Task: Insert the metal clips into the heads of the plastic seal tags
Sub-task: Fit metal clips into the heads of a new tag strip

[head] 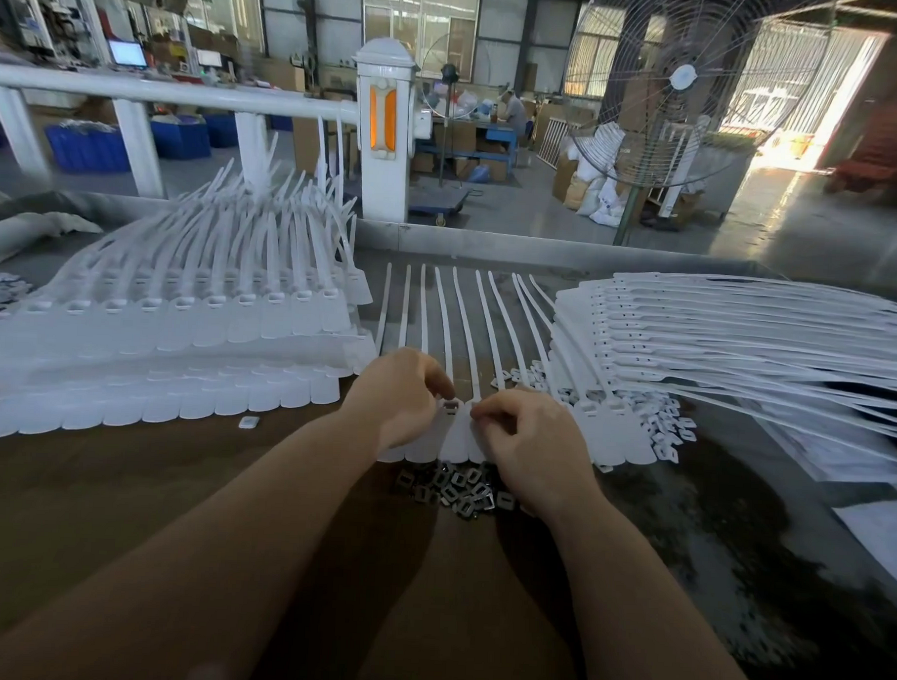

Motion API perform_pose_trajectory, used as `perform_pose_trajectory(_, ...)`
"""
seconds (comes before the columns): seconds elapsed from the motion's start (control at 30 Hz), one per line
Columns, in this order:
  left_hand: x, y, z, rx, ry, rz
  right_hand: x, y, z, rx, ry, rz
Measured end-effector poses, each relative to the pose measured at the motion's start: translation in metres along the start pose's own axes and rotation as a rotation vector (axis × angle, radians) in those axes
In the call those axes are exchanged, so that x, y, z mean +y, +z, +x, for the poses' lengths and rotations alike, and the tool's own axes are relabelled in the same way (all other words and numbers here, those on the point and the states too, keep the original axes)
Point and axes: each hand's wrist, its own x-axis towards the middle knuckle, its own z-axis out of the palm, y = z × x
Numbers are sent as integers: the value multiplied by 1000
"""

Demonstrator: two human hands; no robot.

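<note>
Head view: tag stacks (179,328) and fan (673,87) around loose metal clips (460,487).

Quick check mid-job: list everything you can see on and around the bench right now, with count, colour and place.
strip of tags: one joined row, white, bench centre, under both hands
metal clips: loose pile, dark grey, just in front of the strip
metal clip: one, in a tag head between the hands
tag stacks: several layers, white, left
tag stack: one, white, right
plastic caps: heap, white, right of the strip
fan: one, behind the bench
left hand: on the strip, fingers curled
right hand: pinching at a tag head
</note>
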Motion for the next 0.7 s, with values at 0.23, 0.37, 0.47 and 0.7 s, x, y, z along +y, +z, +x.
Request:
perform_pose_trajectory(0.23, -1, -3, -4, 4, 62, -38, 0, 0, 0, 1, 13, 12)
perform_pose_trajectory(0.37, -3, -4, -11, 18, 149, -97, -2, -2, 0, 27, 36, 46)
perform_pose_trajectory(0.47, -5, 2, -19, 24, 183, -143, -1, -3, 0, 42, 48, 63)
perform_pose_trajectory(0.7, -11, 6, -34, -30, 283, -114, -2, -4, -1, 120, 59, 104)
